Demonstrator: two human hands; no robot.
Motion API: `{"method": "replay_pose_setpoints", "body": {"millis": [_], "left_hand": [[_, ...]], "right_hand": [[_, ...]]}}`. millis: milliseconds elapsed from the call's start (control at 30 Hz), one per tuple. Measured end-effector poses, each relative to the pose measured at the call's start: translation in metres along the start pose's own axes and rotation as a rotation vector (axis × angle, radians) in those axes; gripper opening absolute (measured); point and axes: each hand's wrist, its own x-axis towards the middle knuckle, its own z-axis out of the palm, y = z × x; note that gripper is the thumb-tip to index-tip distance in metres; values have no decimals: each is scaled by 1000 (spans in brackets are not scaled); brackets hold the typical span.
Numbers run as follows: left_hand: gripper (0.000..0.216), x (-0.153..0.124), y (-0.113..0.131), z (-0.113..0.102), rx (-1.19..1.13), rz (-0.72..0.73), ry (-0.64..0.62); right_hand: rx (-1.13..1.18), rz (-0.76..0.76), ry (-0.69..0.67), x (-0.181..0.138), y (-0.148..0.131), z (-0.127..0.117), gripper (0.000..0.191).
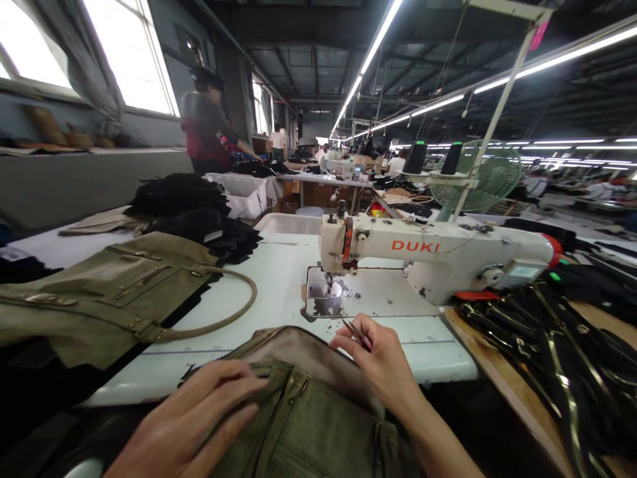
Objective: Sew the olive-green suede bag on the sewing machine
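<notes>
In front of me is an olive-green handbag (313, 425) with zips and metal fittings, its mouth gaping and the brownish lining showing. My left hand (194, 418) rests on its left side, fingers stretched out and slightly apart. Above the bag's right rim, my right hand (385, 362) is closed around small pointed thread snips (354, 332), tips toward the upper left. Just beyond stands a white sewing machine (388, 245) marked DUKI, its needle area lit. A second olive bag (114, 285) with a looped handle (249, 292) lies at the left of the table.
Black fabric pieces (184, 199) are heaped at the back left, near a white plastic crate (243, 192). To the right, black straps with gold-coloured trim (537, 352) cover a wooden board (497, 372). A green fan (488, 172) and thread cones (417, 158) stand behind the machine. Another person (204, 126) stands at the left.
</notes>
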Motion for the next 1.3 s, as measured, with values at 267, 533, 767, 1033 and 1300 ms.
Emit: {"method": "replay_pose_setpoints", "body": {"millis": [267,533,767,1033,1300], "left_hand": [[26,74,33,60,-241,121,-283],[23,89,35,78,-112,264,-388],[21,95,28,91,-206,279,-383],[21,85,37,94,-297,86,-379],[25,104,31,85,-586,-195,-410]], "right_hand": [[149,-15,81,0,-33,2,21],[624,158,-244,-21,-39,-23,21],[168,187,-299,-68,-35,-75,30],[-551,-530,159,-83,-23,-86,12],[-765,-297,317,-72,14,-42,50]]}}
